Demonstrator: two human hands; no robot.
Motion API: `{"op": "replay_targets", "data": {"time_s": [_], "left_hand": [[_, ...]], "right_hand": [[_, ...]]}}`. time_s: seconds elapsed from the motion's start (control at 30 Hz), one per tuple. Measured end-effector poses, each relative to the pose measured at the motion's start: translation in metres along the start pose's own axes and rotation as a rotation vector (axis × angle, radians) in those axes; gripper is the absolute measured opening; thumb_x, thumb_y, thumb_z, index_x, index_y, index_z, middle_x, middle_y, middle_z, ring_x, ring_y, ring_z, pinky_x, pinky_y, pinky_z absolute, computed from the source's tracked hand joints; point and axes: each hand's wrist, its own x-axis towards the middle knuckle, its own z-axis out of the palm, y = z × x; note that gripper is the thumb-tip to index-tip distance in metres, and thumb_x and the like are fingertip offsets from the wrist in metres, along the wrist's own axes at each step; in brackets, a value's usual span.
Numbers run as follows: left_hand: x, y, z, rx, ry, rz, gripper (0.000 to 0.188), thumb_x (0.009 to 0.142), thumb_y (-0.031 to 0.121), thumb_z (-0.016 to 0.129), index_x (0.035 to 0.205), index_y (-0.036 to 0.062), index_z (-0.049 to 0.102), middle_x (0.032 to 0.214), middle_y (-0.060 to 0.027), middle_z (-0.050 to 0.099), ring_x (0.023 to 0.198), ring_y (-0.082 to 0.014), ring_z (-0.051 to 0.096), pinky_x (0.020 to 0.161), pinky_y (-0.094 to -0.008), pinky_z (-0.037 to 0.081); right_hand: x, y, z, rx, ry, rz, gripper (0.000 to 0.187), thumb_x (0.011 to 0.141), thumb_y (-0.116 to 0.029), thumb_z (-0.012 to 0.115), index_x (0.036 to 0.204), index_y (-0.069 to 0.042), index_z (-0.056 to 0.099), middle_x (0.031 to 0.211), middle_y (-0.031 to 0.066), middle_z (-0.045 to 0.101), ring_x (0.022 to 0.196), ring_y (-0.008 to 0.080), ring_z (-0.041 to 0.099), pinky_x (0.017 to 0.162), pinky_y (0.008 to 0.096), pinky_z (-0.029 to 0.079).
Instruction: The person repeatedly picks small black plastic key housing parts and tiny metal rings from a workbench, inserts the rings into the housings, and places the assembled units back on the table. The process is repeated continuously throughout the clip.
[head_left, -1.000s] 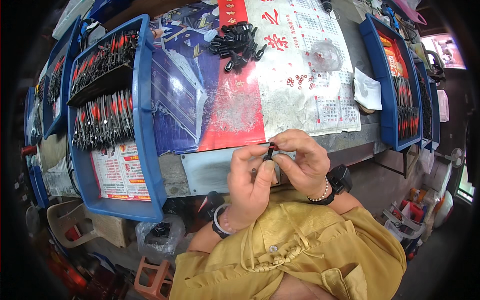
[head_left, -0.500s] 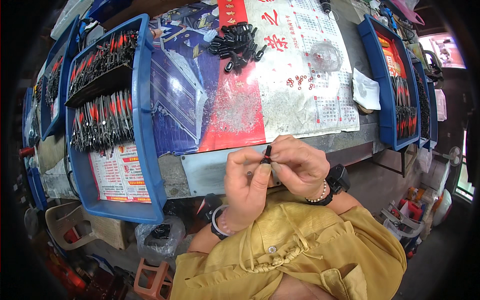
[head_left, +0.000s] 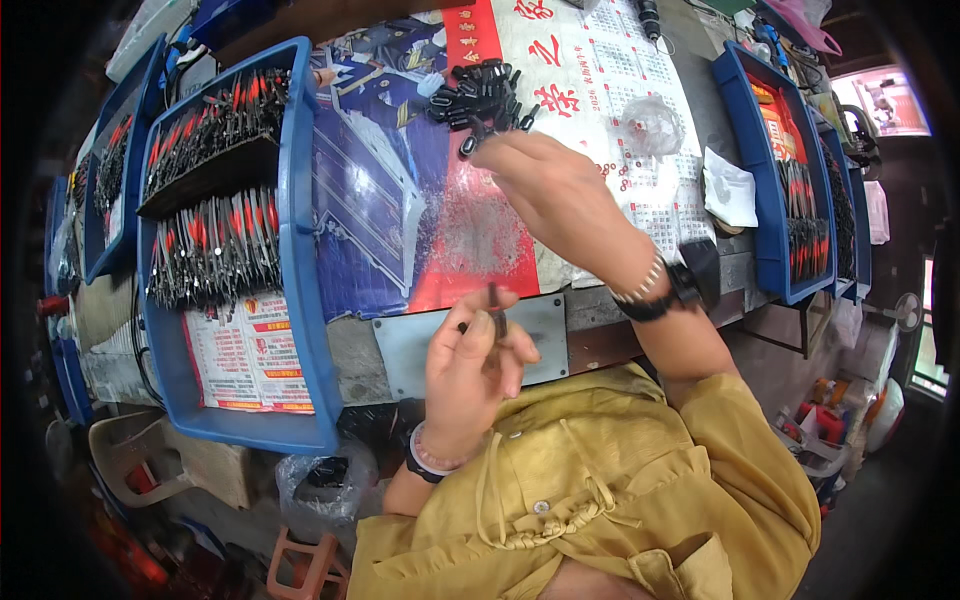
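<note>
My left hand (head_left: 470, 365) is pinched round a small dark cylindrical part (head_left: 496, 308), held upright above the grey metal plate (head_left: 390, 345) at the bench edge. Its image is slightly smeared. My right hand (head_left: 555, 195) reaches out over the printed sheet, its fingertips at the near edge of a heap of small black plastic parts (head_left: 485, 92). A black part with a pale oval opening (head_left: 468, 147) lies right at those fingertips. Whether the fingers grip it is hidden. Several small red rings (head_left: 614, 178) lie beside my right hand, partly covered by it.
On the left stands a blue tray (head_left: 325, 380) with rows of black, red-marked pieces. Another blue tray (head_left: 770, 270) stands on the right with similar pieces. A clear plastic dish (head_left: 655, 125), a white folded sheet (head_left: 730, 188) and a dark tool (head_left: 649, 18) lie on the bench.
My right hand has left my left hand and moved forward to the heap of black parts. My left hand has shifted left and lower, keeping the small dark part.
</note>
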Motion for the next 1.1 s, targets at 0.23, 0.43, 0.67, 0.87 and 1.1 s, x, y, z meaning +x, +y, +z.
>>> {"op": "replay_targets", "data": {"time_s": [0.23, 0.43, 0.67, 0.87, 1.1], "left_hand": [[-0.004, 0.004, -0.014, -0.258, -0.012, 0.034, 0.017, 0.099, 0.021, 0.041, 0.109, 0.0067, 0.044, 0.108, -0.0207, 0.059, 0.088, -0.0241, 0.062, 0.077, -0.0367, 0.052], [0.0, 0.002, -0.02, -0.307, -0.009, -0.019, 0.023, 0.101, 0.024, 0.042, 0.094, 0.0039, 0.051, 0.097, -0.0122, 0.058, 0.072, -0.0173, 0.054, 0.063, -0.0303, 0.045], [-0.003, 0.004, 0.0, 0.209, 0.196, 0.095, 0.023, 0.098, 0.019, 0.051, 0.111, 0.0017, 0.056, 0.093, -0.0035, 0.06, 0.062, -0.0049, 0.048, 0.055, -0.0179, 0.038], [0.001, -0.002, 0.01, 0.497, 0.024, -0.022, 0.022, 0.095, 0.006, 0.052, 0.115, 0.0004, 0.057, 0.086, 0.0035, 0.056, 0.064, -0.0008, 0.043, 0.055, -0.0158, 0.034], [0.008, -0.005, 0.019, 0.463, -0.021, -0.293, 0.017, 0.089, 0.002, 0.058, 0.105, -0.0028, 0.059, 0.074, 0.0006, 0.056, 0.059, -0.0038, 0.047, 0.053, -0.0182, 0.036]], "right_hand": [[0.038, 0.021, 0.048, -0.414, -0.138, -0.14, 0.007, 0.075, -0.008, 0.056, 0.081, -0.008, 0.057, 0.084, 0.0014, 0.058, 0.086, 0.0199, 0.054, 0.074, 0.0309, 0.041], [0.039, 0.018, 0.031, -0.203, 0.076, -0.256, 0.015, 0.074, -0.007, 0.06, 0.089, -0.009, 0.058, 0.088, 0.0038, 0.059, 0.089, 0.0216, 0.056, 0.079, 0.0313, 0.041], [-0.045, -0.055, -0.029, 0.427, -0.121, 0.073, 0.031, 0.081, -0.006, 0.062, 0.111, -0.005, 0.054, 0.096, 0.0113, 0.06, 0.082, 0.0304, 0.063, 0.067, 0.0371, 0.052], [-0.085, -0.05, -0.039, 0.426, -0.083, -0.055, 0.017, 0.08, -0.007, 0.064, 0.093, -0.003, 0.053, 0.09, 0.0112, 0.06, 0.08, 0.0295, 0.064, 0.067, 0.0355, 0.053], [-0.109, -0.034, -0.055, 0.65, -0.146, 0.083, 0.021, 0.079, -0.006, 0.067, 0.095, -0.001, 0.056, 0.091, 0.0123, 0.06, 0.078, 0.0287, 0.064, 0.07, 0.0327, 0.053]]}}
